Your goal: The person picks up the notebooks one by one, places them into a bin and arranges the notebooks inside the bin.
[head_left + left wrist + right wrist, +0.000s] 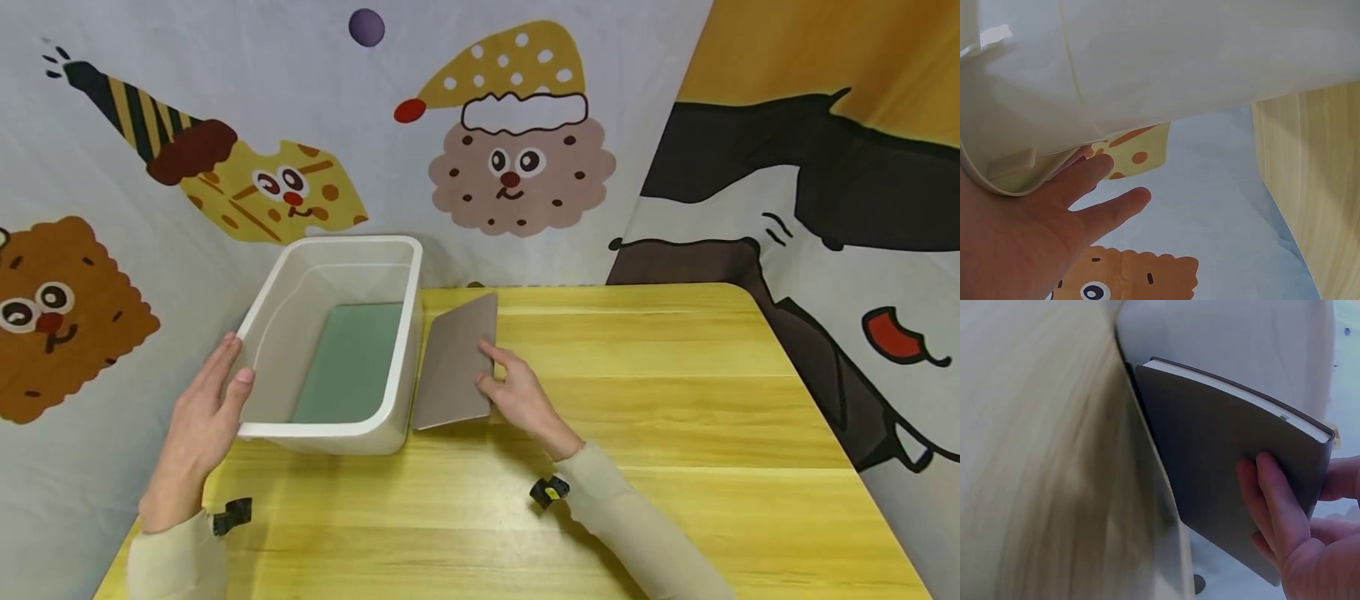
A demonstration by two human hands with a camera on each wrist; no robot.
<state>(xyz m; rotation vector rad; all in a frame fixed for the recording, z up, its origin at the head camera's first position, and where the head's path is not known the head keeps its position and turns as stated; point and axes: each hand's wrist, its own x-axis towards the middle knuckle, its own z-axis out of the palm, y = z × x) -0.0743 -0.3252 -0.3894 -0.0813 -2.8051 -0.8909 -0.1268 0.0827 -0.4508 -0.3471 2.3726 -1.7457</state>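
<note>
A beige plastic bin (406, 333) stands toward the back left of the table, with a flat green rectangular thing (352, 358) lying on its floor. My left hand (197, 425) rests against the bin's near left rim, fingers straight along its outer side, as the left wrist view also shows. Just right of the bin, a grey-brown notebook (453, 362) is held tilted up, its lower edge close over the tabletop. My right hand (525, 404) pinches its right edge between thumb and fingers. White page edges show between its covers in the right wrist view.
The wooden table (637, 400) extends right and forward of the bin. Behind and beside it hangs a cloth (517, 275) printed with cartoon biscuits and cheese. Black camera mounts sit at both wrists, over beige sleeves (630, 517).
</note>
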